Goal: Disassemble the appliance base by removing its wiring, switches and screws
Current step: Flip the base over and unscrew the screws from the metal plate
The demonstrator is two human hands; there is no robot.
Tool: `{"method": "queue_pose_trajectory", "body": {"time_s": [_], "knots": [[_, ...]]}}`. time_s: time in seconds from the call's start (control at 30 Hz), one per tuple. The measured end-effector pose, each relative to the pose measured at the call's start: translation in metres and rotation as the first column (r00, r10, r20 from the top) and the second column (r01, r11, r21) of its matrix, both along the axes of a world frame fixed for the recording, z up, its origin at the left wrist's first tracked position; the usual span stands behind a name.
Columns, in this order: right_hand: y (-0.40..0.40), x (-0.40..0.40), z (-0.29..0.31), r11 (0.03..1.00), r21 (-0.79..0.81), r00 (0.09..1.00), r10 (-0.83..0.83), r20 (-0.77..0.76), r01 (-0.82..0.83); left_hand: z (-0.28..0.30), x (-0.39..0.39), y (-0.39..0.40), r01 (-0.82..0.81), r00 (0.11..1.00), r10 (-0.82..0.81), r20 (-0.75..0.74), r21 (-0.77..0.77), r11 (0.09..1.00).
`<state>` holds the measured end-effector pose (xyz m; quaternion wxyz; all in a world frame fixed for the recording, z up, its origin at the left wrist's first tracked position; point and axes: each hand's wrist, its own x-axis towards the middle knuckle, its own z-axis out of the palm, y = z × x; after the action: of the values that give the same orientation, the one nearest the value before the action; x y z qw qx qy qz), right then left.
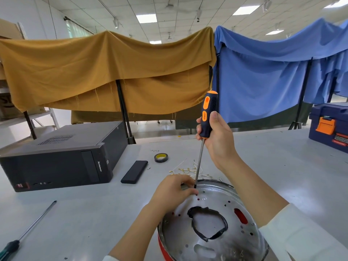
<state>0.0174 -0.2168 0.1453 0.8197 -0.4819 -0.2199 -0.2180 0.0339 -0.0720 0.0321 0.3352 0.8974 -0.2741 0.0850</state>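
At the near edge of a pale grey work surface (79, 219), the fingers (214, 119) of the right hand (218, 140) are curling round the orange-and-black handle of a long-shafted screwdriver (207, 117), holding it nearly upright with its tip meeting the round, shiny metal appliance base (222, 208) at the far rim. The fingers (186, 187) of the left hand (173, 193) are bending over that same rim beside the tip, pinching or steadying something small there; what exactly cannot be told. The base is lying directly before the person, its perforated plate facing up, a ragged black-edged hole at its centre and a red band showing below. Thin sheet metal like this is likely stiff but light and slippery, with sharp cut edges, so the rolled outer rim looks the safest place to hold it. Beyond it, pale loose wires with brass terminals (188, 171) are lying in a heap, near a roll of black tape (161, 157).
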Motion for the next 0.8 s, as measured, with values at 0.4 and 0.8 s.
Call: {"method": "queue_pose_trajectory", "body": {"time_s": [0.4,0.8], "knots": [[-0.014,-0.011,0.001,0.995,-0.097,0.987,0.002,-0.158,-0.017,-0.001,-0.005,0.021,-0.081,0.996,0.086,0.017,-0.195,0.977],[-0.05,-0.015,-0.035,0.639,-0.765,0.988,-0.044,-0.146,-0.084,-0.016,0.02,0.06,-0.393,0.918,0.373,-0.137,-0.444,0.805]]}}
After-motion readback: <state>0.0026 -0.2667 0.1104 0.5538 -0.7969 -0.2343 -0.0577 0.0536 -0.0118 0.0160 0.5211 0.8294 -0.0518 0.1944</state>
